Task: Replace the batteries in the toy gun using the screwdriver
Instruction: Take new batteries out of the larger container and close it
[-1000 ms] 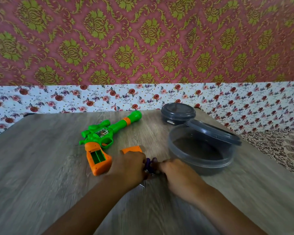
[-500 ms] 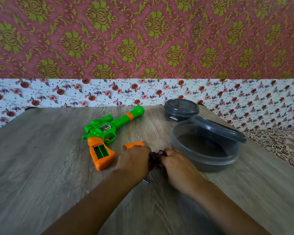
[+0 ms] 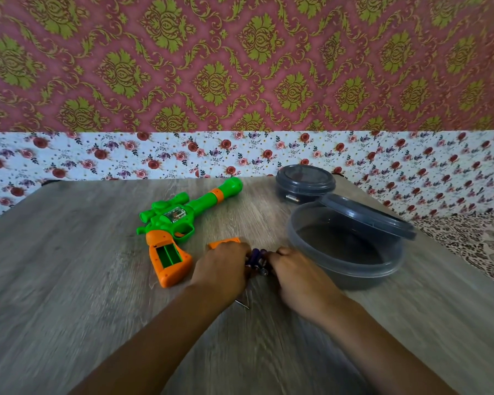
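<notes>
The green and orange toy gun [image 3: 180, 223] lies on its side on the wooden table, and the battery compartment [image 3: 168, 255] in its orange grip is uncovered and holds nothing. The orange compartment cover [image 3: 221, 241] lies flat just beyond my left hand [image 3: 221, 269], partly hidden by it. My right hand [image 3: 297, 273] faces the left one, and the curled fingers of both close on small purple batteries [image 3: 255, 258] between them. The thin metal tip of the screwdriver [image 3: 242, 304] pokes out from under my left wrist; its handle is hidden.
A large grey plastic tub [image 3: 345, 269] stands right of my hands, its lid [image 3: 368, 219] leaning on the far rim. A smaller closed grey container [image 3: 304, 182] stands behind it. The table's right edge [image 3: 462, 280] is close, and floral wallpaper backs the table.
Both hands stay together at the purple batteries with only slight finger shifts. The gun, the cover and the containers have not moved on the table.
</notes>
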